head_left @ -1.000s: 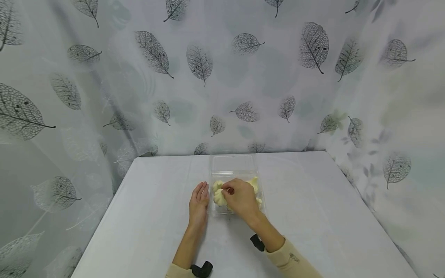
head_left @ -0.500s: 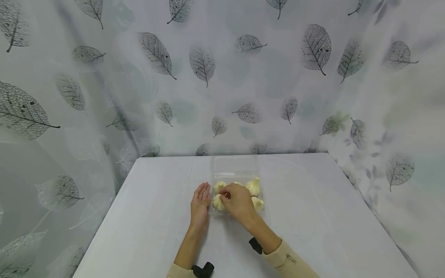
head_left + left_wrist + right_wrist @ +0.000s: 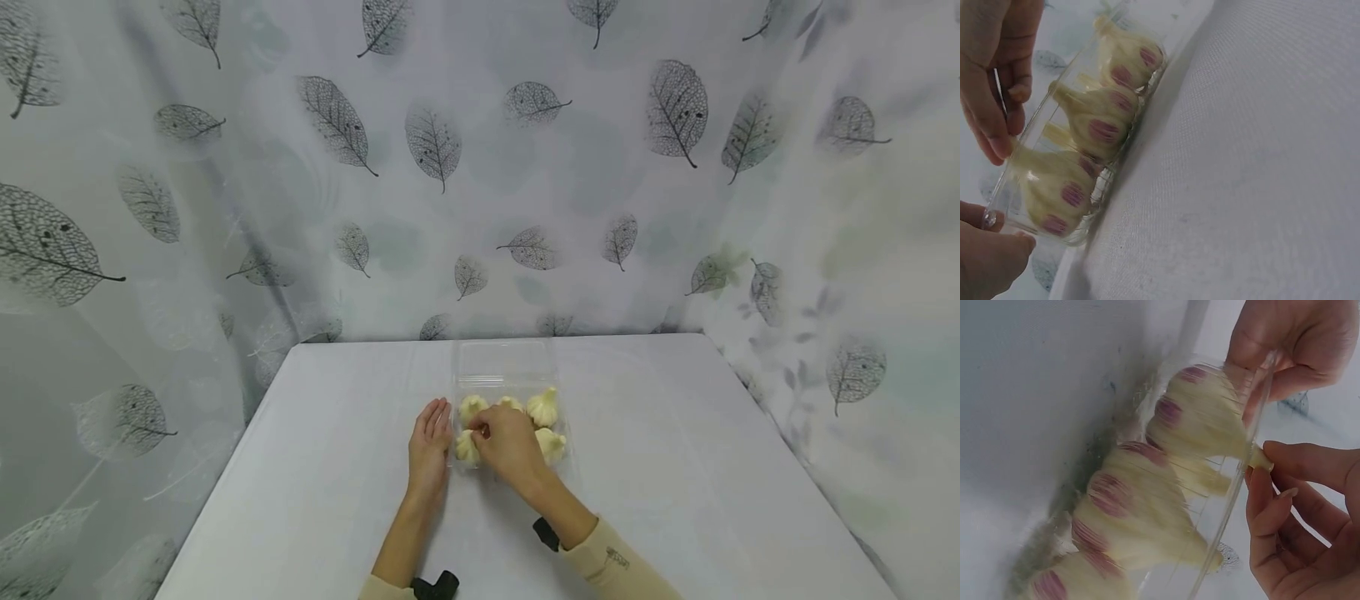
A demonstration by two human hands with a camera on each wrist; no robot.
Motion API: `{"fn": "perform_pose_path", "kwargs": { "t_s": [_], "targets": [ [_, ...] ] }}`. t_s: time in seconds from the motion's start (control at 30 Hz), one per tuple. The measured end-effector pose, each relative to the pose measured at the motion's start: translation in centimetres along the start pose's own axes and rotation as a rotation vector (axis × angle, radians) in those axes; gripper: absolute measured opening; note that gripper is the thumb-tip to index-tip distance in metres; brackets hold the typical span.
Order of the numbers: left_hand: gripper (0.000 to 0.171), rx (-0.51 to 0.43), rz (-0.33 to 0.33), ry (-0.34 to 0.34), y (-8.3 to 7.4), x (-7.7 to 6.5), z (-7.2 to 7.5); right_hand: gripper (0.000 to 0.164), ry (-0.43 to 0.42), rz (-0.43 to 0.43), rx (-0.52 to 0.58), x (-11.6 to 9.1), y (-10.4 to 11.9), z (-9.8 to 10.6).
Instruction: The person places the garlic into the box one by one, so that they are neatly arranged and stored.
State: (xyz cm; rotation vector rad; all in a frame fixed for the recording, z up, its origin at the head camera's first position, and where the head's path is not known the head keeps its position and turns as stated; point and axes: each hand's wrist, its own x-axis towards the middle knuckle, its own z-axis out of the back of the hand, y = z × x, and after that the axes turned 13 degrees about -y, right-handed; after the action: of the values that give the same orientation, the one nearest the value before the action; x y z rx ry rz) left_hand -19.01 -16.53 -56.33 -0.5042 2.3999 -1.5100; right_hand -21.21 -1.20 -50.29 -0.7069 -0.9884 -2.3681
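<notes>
A clear plastic box [image 3: 568,454] holds several garlic bulbs, pale with purple patches in the wrist views. My right hand [image 3: 512,448] reaches over it, thumb and fingertips pinching the stem [image 3: 1260,459] of the near-left garlic bulb [image 3: 466,447]. That bulb [image 3: 1054,187] sits inside the box with its stem upward. Along the box's left side lies my left hand [image 3: 429,450], its fingers straight, touching the wall; thumb and fingers are by the near corner in the left wrist view. My right hand hides part of the near-middle spot.
The box's clear lid [image 3: 502,358] lies folded back behind it. Other bulbs include one at the back right [image 3: 543,407] and one at the near right [image 3: 551,445]. A white cloth [image 3: 675,483] covers the table; a leaf-patterned curtain [image 3: 570,192] hangs behind.
The right hand has shifted a little toward the near-left corner of the box, with the pinched garlic bulb. The left hand stays against the box's side. The head view shifts slightly.
</notes>
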Motion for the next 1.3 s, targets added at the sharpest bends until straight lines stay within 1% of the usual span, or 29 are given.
{"fn": "perform_pose_path", "kwargs": {
  "t_s": [0.17, 0.27, 0.47, 0.63, 0.77, 0.87, 1.0, 1.17, 1.3],
  "targets": [
    [0.063, 0.001, -0.004, -0.003, -0.3, -0.1, -0.1, 0.014, 0.039, -0.003, -0.003, -0.1, -0.4, -0.3],
    [0.061, 0.011, -0.008, 0.008, -0.4, -0.2, -0.1, 0.013, 0.035, 0.004, 0.0, -0.2, -0.5, -0.2],
    [0.06, 0.015, -0.013, 0.019, -0.4, -0.1, -0.2, 0.011, -0.004, 0.025, 0.002, -0.2, -0.5, 0.1],
    [0.06, -0.004, -0.004, 0.013, -0.2, 0.0, -0.2, 0.009, -0.04, -0.006, 0.023, 0.0, -0.6, 0.8],
    [0.059, 0.004, -0.015, -0.005, -0.3, 0.2, 0.1, 0.005, -0.101, -0.033, 0.068, 0.5, -1.0, 1.6],
    [0.058, 0.061, -0.029, -0.032, -0.6, 0.4, 0.3, 0.006, -0.144, -0.053, 0.082, 0.8, -1.9, 2.4],
    [0.057, 0.157, -0.044, -0.038, -1.4, 1.1, 0.6, 0.007, -0.17, -0.105, 0.099, 1.3, -3.7, 3.6],
    [0.058, 0.215, -0.032, 0.011, -2.3, 2.5, 0.4, 0.011, -0.216, -0.191, 0.131, 2.1, -6.2, 5.3],
    [0.058, 0.268, 0.013, 0.047, -2.4, 3.8, 0.1, 0.016, -0.267, -0.255, 0.15, 2.7, -8.5, 6.3]
  ]
}}
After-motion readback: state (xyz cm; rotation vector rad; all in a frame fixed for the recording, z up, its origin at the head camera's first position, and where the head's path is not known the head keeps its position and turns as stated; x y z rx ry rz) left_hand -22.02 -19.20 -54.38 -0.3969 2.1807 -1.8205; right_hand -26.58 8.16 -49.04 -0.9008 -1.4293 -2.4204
